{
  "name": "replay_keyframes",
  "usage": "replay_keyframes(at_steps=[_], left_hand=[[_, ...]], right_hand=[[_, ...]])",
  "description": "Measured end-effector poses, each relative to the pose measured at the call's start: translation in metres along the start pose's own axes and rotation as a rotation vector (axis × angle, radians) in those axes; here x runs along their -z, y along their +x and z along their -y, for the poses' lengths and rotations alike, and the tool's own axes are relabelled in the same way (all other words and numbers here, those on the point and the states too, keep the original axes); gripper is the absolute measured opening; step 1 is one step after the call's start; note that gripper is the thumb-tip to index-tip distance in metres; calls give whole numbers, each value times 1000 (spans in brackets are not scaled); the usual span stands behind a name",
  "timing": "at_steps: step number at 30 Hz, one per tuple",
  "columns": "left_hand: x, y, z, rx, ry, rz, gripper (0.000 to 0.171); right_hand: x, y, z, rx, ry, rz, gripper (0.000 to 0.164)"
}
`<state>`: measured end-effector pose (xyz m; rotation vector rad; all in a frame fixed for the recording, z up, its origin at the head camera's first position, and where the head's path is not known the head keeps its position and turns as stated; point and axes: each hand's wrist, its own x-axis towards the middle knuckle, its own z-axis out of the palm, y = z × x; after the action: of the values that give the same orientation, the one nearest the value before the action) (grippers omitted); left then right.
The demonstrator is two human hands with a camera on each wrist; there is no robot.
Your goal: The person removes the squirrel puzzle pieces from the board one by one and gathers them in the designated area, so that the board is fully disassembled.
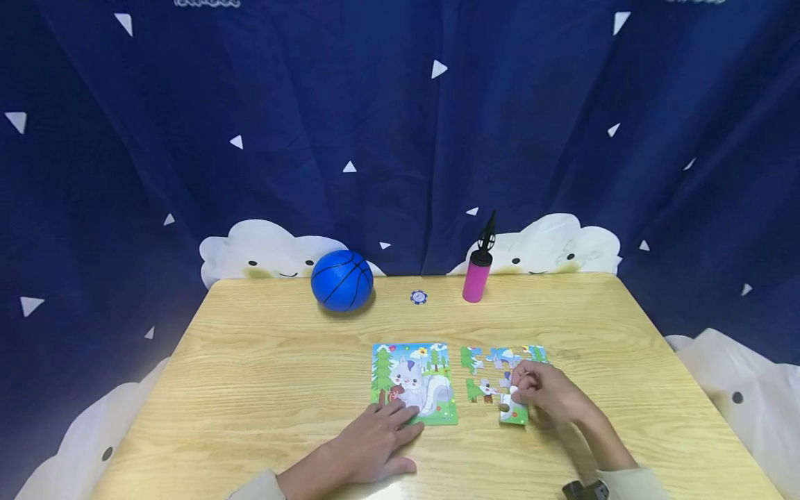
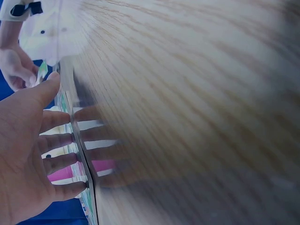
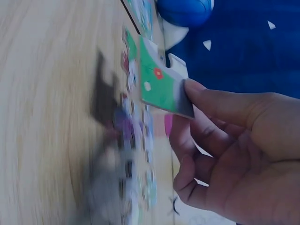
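Observation:
My right hand (image 1: 550,390) pinches a jigsaw piece (image 3: 161,77) between thumb and fingers. The piece is green and white with a red flower, and in the right wrist view it is held off the table. Below and behind it lie several loose puzzle pieces (image 1: 480,390), partly covered by the hand in the head view. The left hand (image 1: 378,441) rests with spread fingers on the lower edge of a squirrel picture board (image 1: 415,368). That board lies flat to the left of the loose pieces, with trees and a white-tailed squirrel on it.
At the back of the wooden table (image 1: 262,361) sits a blue basketball (image 1: 342,280). Right of it lies a blue-and-white chip (image 1: 419,297), then a pink hand pump (image 1: 478,278) with a black nozzle stands upright. A dark blue curtain (image 1: 375,104) hangs behind.

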<state>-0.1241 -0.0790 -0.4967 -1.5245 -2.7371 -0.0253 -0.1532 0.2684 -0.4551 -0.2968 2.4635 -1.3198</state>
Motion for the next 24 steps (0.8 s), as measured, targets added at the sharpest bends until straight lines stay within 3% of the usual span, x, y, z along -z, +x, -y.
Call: replay_keyframes(at_steps=[8, 13, 24], left_hand=[[0, 0, 0, -3, 13, -8, 62], [-1, 0, 1, -10, 17, -18, 61], [2, 0, 1, -15, 17, -20, 61]], right_hand=[[22, -17, -18, -27, -16, 29, 17], [29, -27, -28, -90, -67, 34, 17], [32, -34, -36, -260, -240, -85, 19]])
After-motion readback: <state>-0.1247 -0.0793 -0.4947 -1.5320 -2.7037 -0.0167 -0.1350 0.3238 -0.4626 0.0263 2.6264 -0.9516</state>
